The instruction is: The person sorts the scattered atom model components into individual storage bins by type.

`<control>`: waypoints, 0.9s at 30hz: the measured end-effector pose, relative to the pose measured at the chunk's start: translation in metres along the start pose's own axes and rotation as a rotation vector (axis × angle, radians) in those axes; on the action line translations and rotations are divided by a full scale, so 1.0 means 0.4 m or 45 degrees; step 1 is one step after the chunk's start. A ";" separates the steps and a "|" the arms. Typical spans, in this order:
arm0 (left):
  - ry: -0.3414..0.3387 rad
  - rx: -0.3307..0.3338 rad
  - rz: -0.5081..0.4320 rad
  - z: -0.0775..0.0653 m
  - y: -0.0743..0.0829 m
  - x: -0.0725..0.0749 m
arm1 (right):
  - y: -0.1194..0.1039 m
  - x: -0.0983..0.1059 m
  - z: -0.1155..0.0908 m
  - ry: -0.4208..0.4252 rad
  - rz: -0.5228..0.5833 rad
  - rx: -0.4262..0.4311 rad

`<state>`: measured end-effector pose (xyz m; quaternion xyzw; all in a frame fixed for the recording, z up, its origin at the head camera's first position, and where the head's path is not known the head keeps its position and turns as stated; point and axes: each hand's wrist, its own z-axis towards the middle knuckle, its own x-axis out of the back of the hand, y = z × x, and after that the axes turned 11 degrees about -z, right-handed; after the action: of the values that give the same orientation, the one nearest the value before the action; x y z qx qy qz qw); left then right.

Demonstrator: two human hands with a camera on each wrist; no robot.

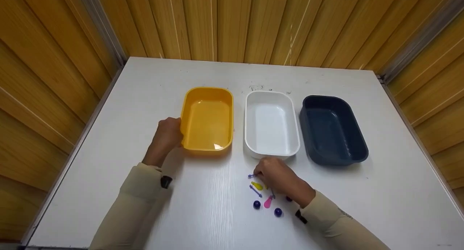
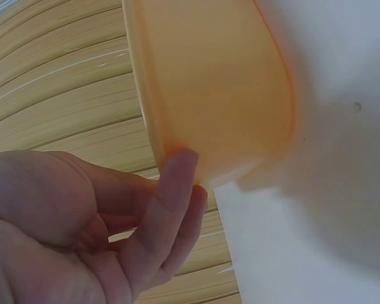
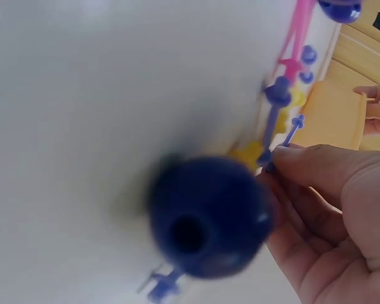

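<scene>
Left hand [image 1: 166, 136]: yellow bin edge [image 1: 183, 112] | right hand [image 1: 281, 175]: pinching stick [image 1: 251, 176] near white bin [image 1: 272, 130]

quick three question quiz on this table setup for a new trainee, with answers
1. What does the left hand hold?
2. True or false: the dark-blue rectangular plastic tray stands in the middle of the row.
3. The right hand pinches: a) a round dark-blue bead b) a thin purple plastic stick c) a pink plastic piece

Key: 1. A yellow rectangular plastic tray. 2. False; the white rectangular plastic tray does. 3. b.
</scene>
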<state>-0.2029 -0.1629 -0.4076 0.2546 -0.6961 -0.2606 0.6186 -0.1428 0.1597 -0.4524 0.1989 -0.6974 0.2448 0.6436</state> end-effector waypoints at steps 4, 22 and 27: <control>0.019 -0.016 0.015 -0.002 0.001 0.001 | -0.012 0.009 0.005 0.047 0.015 0.039; -0.005 0.007 0.016 0.003 0.006 -0.003 | -0.109 0.078 0.116 0.350 0.145 0.057; 0.021 -0.026 0.020 0.001 0.007 -0.005 | -0.129 0.086 0.159 0.468 0.138 0.099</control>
<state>-0.2030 -0.1597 -0.4071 0.2452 -0.6902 -0.2607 0.6289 -0.1663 0.0815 -0.4172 0.1379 -0.5679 0.3381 0.7377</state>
